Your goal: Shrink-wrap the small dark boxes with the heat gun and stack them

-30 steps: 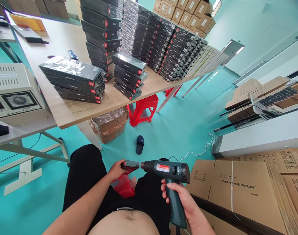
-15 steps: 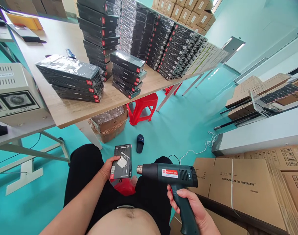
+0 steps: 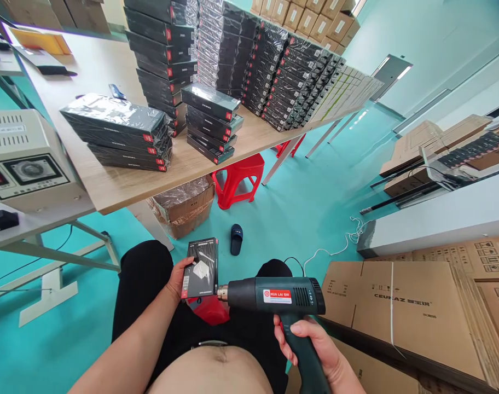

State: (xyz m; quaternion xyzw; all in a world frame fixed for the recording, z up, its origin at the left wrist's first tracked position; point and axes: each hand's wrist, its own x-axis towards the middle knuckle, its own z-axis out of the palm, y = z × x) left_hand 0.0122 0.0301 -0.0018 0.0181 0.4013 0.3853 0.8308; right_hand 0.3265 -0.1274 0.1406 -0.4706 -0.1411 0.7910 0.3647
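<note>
My left hand (image 3: pixel 179 278) grips a flat black product box (image 3: pixel 201 271) by its left edge, thumb on the printed face. The box has a white picture on it and is held above my lap. In my right hand (image 3: pixel 309 342) is a dark green heat gun (image 3: pixel 270 294), held by its handle with fingers curled round near the trigger. Its metal nozzle points left and sits very close to the box's lower right edge; I cannot tell whether they touch.
Film-wrapped boxes (image 3: pixel 118 134) and a small stack of boxes (image 3: pixel 210 123) stand on the wooden table (image 3: pixel 122 194). Left is a beige machine (image 3: pixel 23 158). A red stool (image 3: pixel 239 178), a slipper (image 3: pixel 236 239) and a white cable (image 3: pixel 327 253) are on the floor. Cartons (image 3: pixel 397 317) lie right.
The heat gun has moved left, bringing its nozzle closer to the box's lower right edge. The box has shifted slightly left and up in my left hand.
</note>
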